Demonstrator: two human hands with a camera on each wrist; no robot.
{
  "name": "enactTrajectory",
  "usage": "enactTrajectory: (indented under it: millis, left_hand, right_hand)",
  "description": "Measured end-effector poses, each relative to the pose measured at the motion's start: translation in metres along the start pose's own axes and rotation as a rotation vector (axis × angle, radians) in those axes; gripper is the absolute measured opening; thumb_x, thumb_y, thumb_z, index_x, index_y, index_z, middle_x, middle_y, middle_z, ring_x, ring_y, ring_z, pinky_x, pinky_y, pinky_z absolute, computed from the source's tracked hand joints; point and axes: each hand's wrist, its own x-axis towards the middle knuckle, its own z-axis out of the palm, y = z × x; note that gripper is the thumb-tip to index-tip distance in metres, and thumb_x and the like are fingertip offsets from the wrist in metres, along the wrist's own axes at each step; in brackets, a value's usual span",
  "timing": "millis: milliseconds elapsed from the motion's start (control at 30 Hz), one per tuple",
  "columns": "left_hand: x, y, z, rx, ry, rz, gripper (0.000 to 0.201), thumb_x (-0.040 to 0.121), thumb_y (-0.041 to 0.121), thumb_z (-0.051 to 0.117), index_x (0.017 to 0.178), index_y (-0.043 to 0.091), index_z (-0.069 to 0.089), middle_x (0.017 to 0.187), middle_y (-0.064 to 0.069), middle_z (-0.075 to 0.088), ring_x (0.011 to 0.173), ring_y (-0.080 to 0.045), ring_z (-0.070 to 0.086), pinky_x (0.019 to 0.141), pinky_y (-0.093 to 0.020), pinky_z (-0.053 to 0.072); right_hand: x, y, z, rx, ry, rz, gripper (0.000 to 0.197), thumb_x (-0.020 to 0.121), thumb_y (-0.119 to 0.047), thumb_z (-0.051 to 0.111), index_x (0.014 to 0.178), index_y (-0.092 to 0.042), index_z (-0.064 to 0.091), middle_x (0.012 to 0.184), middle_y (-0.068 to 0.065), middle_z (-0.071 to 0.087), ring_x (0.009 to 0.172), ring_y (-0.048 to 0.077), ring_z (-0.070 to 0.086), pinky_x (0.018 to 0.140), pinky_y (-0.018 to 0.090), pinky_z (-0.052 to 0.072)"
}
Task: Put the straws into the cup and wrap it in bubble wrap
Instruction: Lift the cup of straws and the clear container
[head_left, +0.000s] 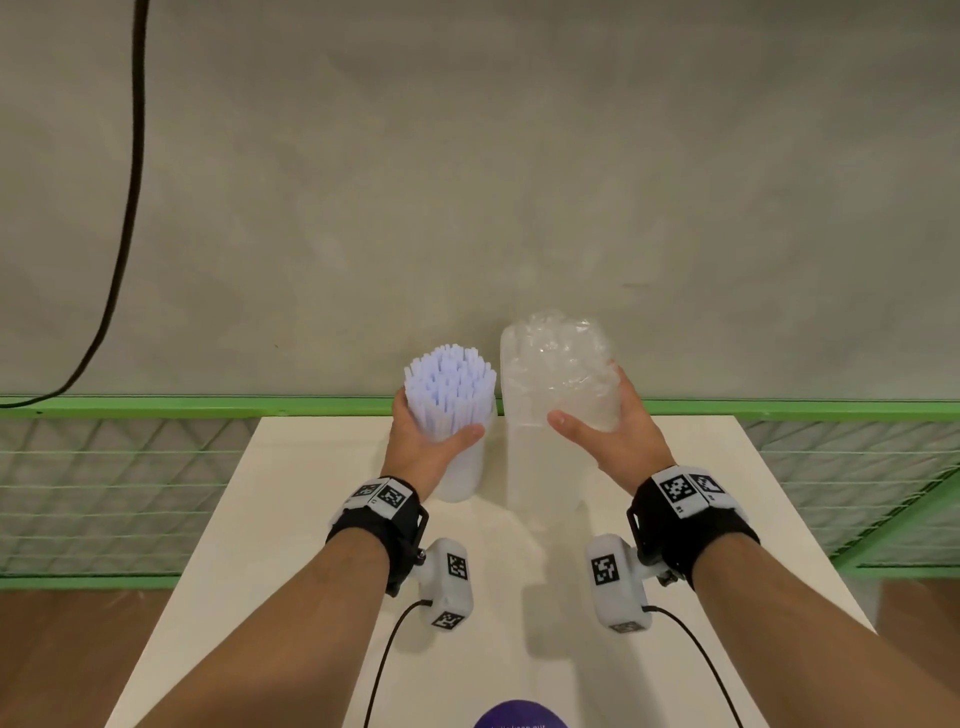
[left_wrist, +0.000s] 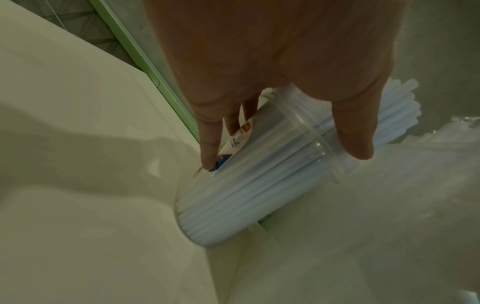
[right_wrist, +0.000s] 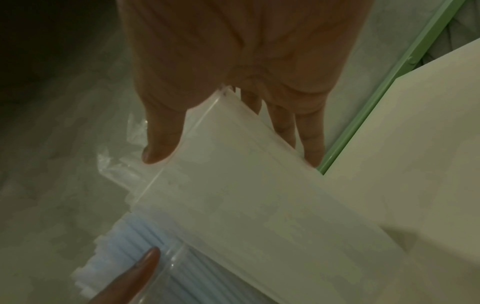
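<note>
left hand (head_left: 427, 441) fingers grip cup (head_left: 464, 470) of straws (head_left: 450, 384) | right hand (head_left: 613, 434) fingers hold bubble wrap (head_left: 558, 376)

White straws (head_left: 449, 387); clear cup (head_left: 462, 467); green rail (head_left: 208, 405)

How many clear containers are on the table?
2. The straw-filled cup stands at the table's far edge in the left hand; the taller container stuffed with bubble wrap stands beside it, held by the right hand.

Pale table (head_left: 291, 519), green mesh railing (head_left: 156, 405), grey, perhaps concrete, wall (head_left: 467, 156).
</note>
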Motion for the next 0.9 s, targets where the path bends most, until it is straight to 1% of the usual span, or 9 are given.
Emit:
enactTrajectory:
  millis: [67,167,200,300,467,567,733,833,900]
  left_hand:
    - [0.002,0.003,-0.004,0.002,-0.012,-0.013,0.104,0.061,0.038,0.091,0.143,0.032,0.027,0.138,0.014,0.050,0.124,-0.014,0.051,0.105,-0.051,0.044]
    - [0.003,0.004,-0.009,-0.002,-0.037,-0.025,0.107,0.054,0.047,0.090,0.141,0.037,0.029,0.136,0.017,0.052,0.124,-0.013,0.053,0.105,-0.050,0.045]
    - [0.003,0.004,-0.011,0.008,-0.041,-0.021,0.106,0.054,0.048,0.090,0.141,0.037,0.030,0.135,0.018,0.053,0.123,-0.013,0.054,0.104,-0.049,0.046]
    - [0.004,0.003,-0.012,0.055,-0.032,-0.011,0.099,0.062,0.041,0.090,0.141,0.035,0.031,0.134,0.015,0.055,0.121,-0.015,0.055,0.103,-0.049,0.047]
    - [0.004,0.006,-0.013,0.087,-0.009,-0.003,0.094,0.066,0.035,0.089,0.142,0.031,0.033,0.134,0.013,0.054,0.120,-0.015,0.054,0.104,-0.046,0.046]
    - [0.002,0.009,-0.012,0.115,0.003,-0.002,0.095,0.068,0.034,0.089,0.144,0.028,0.032,0.129,0.014,0.052,0.116,-0.013,0.053,0.106,-0.042,0.044]
    - [0.003,0.007,-0.012,0.130,0.007,-0.012,0.097,0.067,0.034,0.089,0.143,0.027,0.030,0.128,0.013,0.051,0.114,-0.014,0.051,0.106,-0.044,0.044]
    - [0.004,0.008,-0.013,0.143,0.006,-0.028,0.103,0.063,0.036,0.091,0.144,0.026,0.027,0.131,0.012,0.050,0.117,-0.014,0.051,0.106,-0.045,0.044]
    - [0.002,0.011,-0.014,0.143,0.003,-0.027,0.122,0.050,0.049,0.092,0.147,0.027,0.021,0.139,0.009,0.048,0.126,-0.016,0.049,0.109,-0.047,0.042]
  right_hand:
    - [0.000,-0.002,0.003,0.008,-0.011,0.001,0.110,0.065,-0.057,0.083,0.152,-0.043,0.017,0.151,-0.015,0.039,0.138,0.009,0.037,0.113,0.039,0.036]
    - [0.000,-0.004,0.007,-0.002,-0.012,-0.005,0.108,0.068,-0.056,0.082,0.152,-0.042,0.017,0.153,-0.014,0.035,0.141,0.010,0.034,0.114,0.034,0.032]
    - [0.000,-0.004,0.007,-0.004,-0.018,0.000,0.109,0.066,-0.059,0.082,0.152,-0.044,0.017,0.153,-0.015,0.034,0.141,0.010,0.033,0.114,0.035,0.033]
    - [0.001,-0.004,0.004,-0.015,-0.035,0.019,0.118,0.051,-0.075,0.077,0.149,-0.051,0.017,0.153,-0.019,0.032,0.140,0.010,0.034,0.107,0.048,0.043]
    - [0.001,-0.004,-0.001,-0.024,-0.015,0.018,0.118,0.049,-0.077,0.075,0.149,-0.049,0.019,0.149,-0.021,0.037,0.136,0.010,0.039,0.106,0.049,0.044]
    - [0.001,-0.003,-0.001,-0.018,-0.009,0.025,0.118,0.049,-0.076,0.075,0.149,-0.049,0.018,0.148,-0.022,0.037,0.136,0.009,0.039,0.105,0.049,0.045]
    - [0.005,0.001,-0.001,-0.023,-0.024,0.036,0.120,0.047,-0.080,0.075,0.147,-0.052,0.016,0.149,-0.021,0.038,0.136,0.012,0.041,0.105,0.050,0.044]
    - [0.009,0.002,-0.001,-0.022,-0.039,0.052,0.121,0.046,-0.081,0.075,0.147,-0.053,0.014,0.151,-0.021,0.035,0.137,0.012,0.039,0.106,0.050,0.043]
    - [0.009,0.002,-0.001,-0.029,-0.036,0.061,0.121,0.047,-0.080,0.076,0.147,-0.053,0.013,0.153,-0.021,0.033,0.139,0.012,0.037,0.108,0.049,0.042]
